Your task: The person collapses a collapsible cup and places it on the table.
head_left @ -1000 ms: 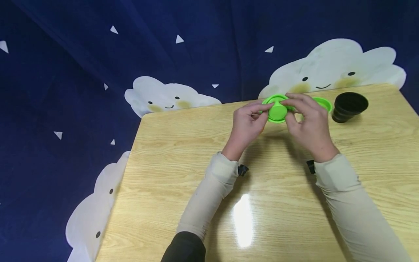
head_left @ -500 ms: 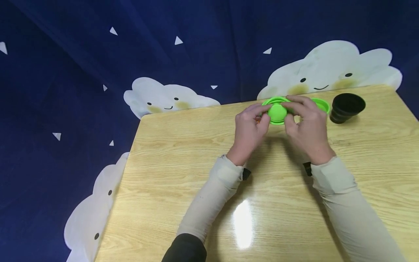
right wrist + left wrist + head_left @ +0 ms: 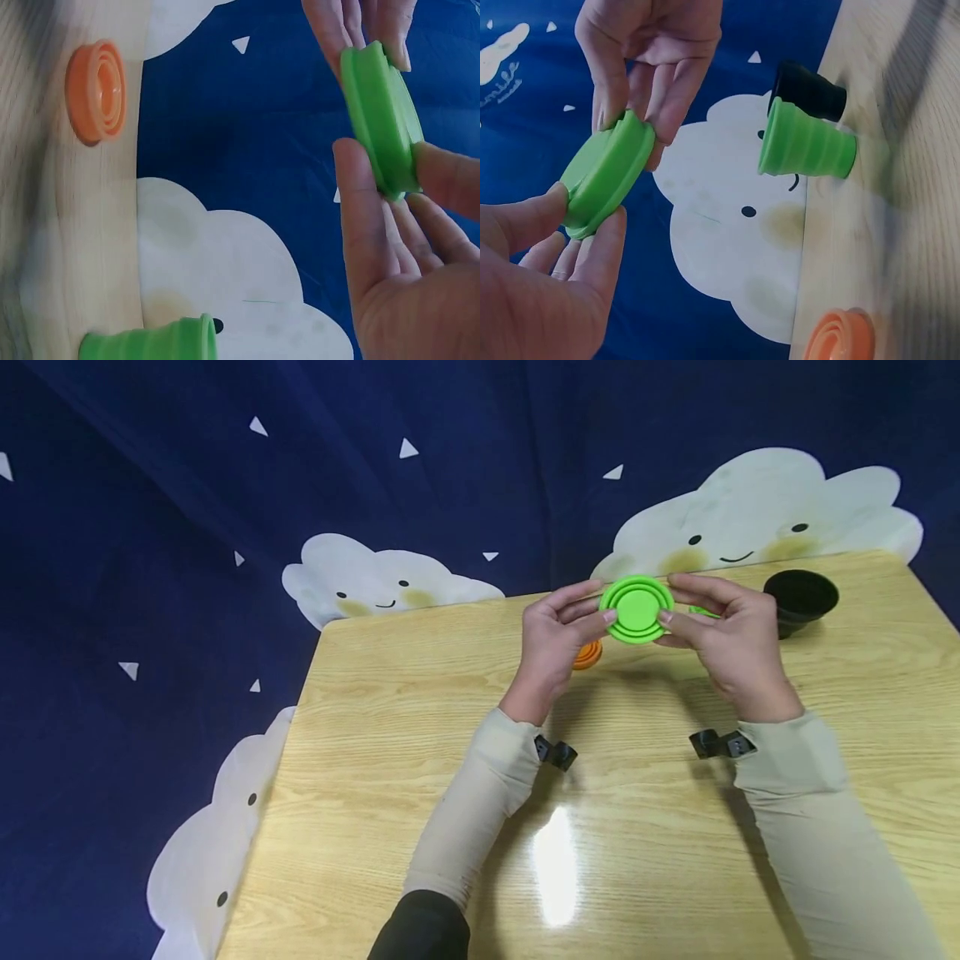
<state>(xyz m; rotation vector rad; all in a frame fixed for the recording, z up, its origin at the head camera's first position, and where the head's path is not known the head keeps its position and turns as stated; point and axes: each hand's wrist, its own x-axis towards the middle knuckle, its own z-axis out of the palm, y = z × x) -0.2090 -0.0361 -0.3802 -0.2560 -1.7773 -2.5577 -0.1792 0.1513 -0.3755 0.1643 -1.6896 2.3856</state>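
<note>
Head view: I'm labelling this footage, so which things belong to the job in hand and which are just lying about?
In the job:
folded green cup, held by both hands
left hand
right hand

Apparently just lying about, untouched:
orange cup
tall green cup
black cup

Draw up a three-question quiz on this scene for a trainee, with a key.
1. True or false: the left hand and right hand both hold the green disc.
2. What colour is the ringed disc lying on the table? A) black B) orange C) blue
3. Fill in: in the left wrist view, the green cup partly hides the ____.

Key: 1. true; 2. B; 3. black cup.
</note>
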